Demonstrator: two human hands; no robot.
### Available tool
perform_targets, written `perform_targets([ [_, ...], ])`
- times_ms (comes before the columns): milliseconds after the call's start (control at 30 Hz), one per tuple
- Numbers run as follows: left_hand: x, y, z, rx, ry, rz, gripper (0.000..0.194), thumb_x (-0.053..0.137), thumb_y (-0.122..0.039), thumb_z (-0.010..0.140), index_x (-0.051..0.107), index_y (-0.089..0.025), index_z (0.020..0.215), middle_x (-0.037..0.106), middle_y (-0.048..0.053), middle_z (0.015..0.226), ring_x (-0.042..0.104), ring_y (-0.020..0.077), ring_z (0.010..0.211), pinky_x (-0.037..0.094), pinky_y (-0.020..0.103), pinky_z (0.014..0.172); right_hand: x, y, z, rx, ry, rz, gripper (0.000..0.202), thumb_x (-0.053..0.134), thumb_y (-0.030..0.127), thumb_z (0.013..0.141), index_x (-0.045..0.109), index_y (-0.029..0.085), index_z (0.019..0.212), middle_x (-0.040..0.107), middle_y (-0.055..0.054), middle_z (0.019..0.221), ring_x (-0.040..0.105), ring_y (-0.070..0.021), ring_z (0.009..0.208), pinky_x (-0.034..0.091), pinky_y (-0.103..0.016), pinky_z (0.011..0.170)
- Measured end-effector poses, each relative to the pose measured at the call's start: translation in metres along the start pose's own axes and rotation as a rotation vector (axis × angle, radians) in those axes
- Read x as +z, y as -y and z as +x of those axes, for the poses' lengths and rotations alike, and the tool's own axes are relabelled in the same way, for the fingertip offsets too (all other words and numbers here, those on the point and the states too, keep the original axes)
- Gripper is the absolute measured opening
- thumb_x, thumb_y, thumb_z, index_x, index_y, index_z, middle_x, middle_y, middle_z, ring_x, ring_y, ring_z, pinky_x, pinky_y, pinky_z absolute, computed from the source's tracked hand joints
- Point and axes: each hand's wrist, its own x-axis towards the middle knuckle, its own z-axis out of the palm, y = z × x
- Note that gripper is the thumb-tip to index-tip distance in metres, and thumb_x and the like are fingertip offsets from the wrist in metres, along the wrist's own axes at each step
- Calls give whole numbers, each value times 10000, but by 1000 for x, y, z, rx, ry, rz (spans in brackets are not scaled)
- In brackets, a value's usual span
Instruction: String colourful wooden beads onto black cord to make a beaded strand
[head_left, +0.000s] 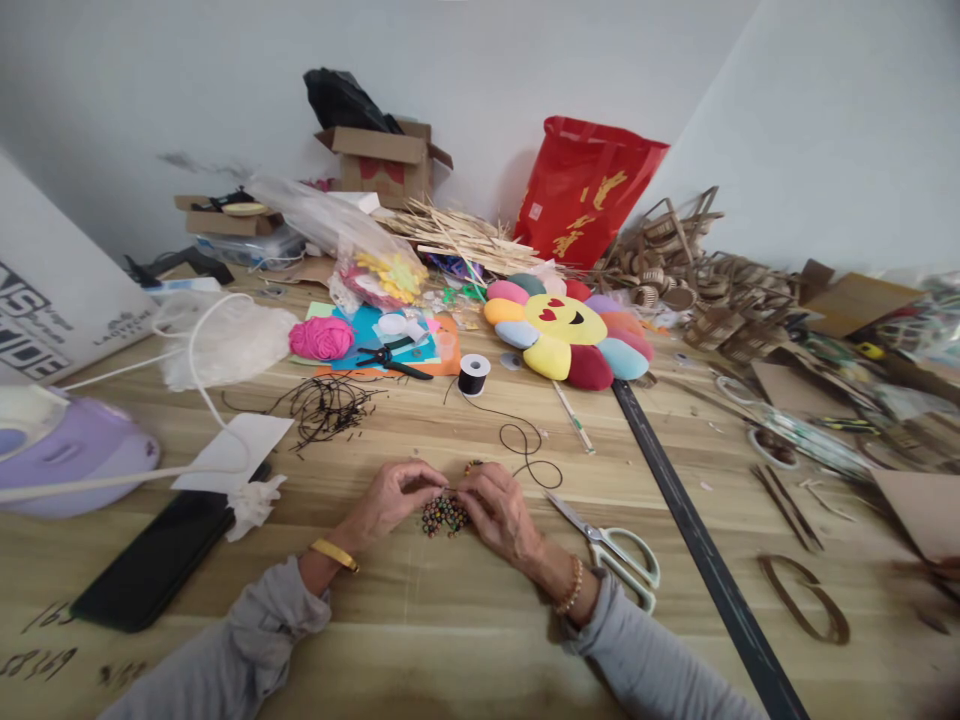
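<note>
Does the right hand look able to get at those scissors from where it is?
Probably yes: the scissors lie just beside the right hand, with nothing visible on top of them, though its fingers look busy by the beads.

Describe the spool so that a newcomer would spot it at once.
Find the big flower cushion with heart eyes. Just left of it, by the orange sheet, stands the spool. Unlike the loose black tangle farther left, its black cord is wound in a band below a white top.

Wood tbl w/ scissors, blk ruler, beads, spool, pink yarn.
</note>
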Motion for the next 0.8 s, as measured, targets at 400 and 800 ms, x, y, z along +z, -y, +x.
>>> perform_targets([
  [400, 1, -2, 0, -10, 13, -14, 155, 665, -263, 755, 726, -123, 780, 723, 70, 776, 650, 187, 733, 514, 285, 707, 0, 0, 1, -20, -1, -11, 126, 488, 195, 943, 600, 193, 884, 608, -61, 809, 560, -187, 801, 487, -337, 731],
  [800, 2, -5, 0, -13, 17, -1, 123, 664, -238, 744, 728, -135, 762, 718, 59, 763, 641, 182, 731, 507, 274, 702, 1, 0, 1, -52, 25, 6, 129, 489, 197, 951, 605, 192, 895, 621, -59, 821, 554, -179, 791, 487, -331, 726],
])
